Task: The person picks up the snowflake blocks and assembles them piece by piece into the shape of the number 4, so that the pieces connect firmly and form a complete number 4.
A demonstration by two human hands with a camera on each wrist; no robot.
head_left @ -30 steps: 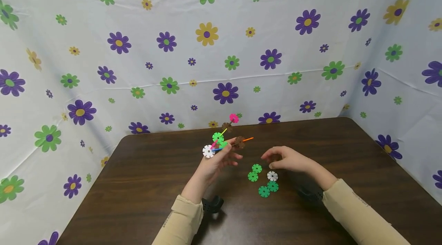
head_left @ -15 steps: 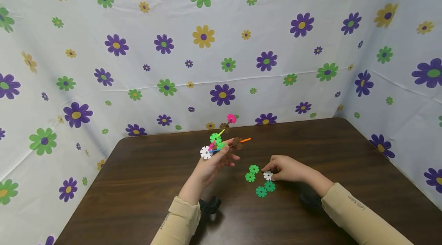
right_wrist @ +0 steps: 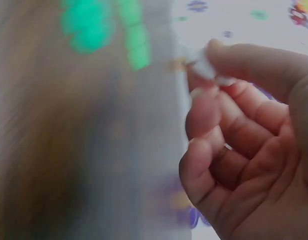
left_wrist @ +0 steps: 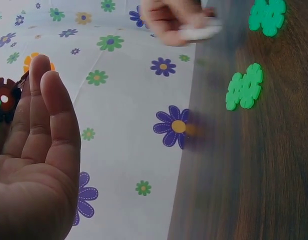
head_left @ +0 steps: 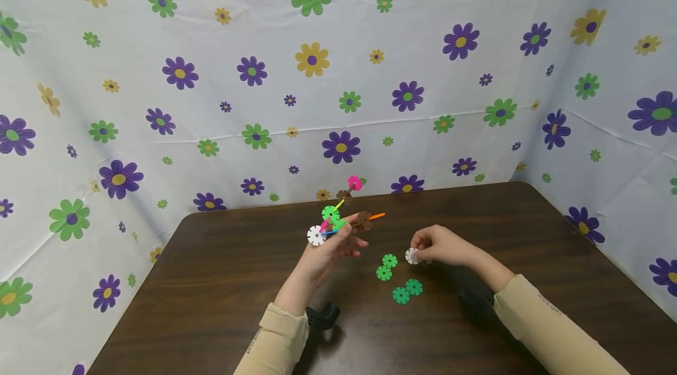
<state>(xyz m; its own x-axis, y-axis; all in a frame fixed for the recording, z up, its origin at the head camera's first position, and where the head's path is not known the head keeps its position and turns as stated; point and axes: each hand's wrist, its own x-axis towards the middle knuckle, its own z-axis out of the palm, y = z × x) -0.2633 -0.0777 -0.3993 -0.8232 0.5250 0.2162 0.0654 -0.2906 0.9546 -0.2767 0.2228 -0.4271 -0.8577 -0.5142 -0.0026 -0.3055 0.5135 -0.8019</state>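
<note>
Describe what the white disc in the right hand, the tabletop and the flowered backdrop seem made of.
White disc: probably plastic, smooth-looking; thin, evenly coloured, notched rim.
Tabletop: wood or wood-look laminate, slightly glossy; dark grain, soft reflections.
Flowered backdrop: fabric or plastic sheet, mostly matte; creases show.

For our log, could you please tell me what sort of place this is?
Probably an indoor tabletop workspace: a brown table, flower-patterned sheeting behind and beside it, and notched green discs lying on top.
</note>
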